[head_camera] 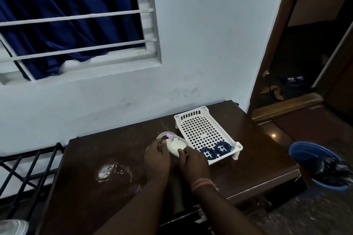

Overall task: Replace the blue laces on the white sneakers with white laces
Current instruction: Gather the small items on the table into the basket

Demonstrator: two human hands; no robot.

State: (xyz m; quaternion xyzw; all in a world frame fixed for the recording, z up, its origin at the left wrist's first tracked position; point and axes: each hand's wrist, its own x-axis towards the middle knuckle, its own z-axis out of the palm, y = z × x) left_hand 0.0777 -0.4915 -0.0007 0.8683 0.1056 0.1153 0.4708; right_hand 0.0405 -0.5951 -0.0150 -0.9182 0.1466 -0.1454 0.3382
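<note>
Both hands meet over a small white bundle in clear wrapping [176, 146], probably the white laces, though blurred. The left hand [156, 158] curls its fingers [161, 144] on the packet's left edge; the right hand [193, 160] pinches its near right edge. It sits on the dark brown wooden table [95, 187], just beside a white perforated plastic tray [202, 129] holding two coiled blue laces [215, 149]. No sneakers show.

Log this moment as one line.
both hands hold clear packet of white laces | two coiled blue laces in white perforated tray
</note>
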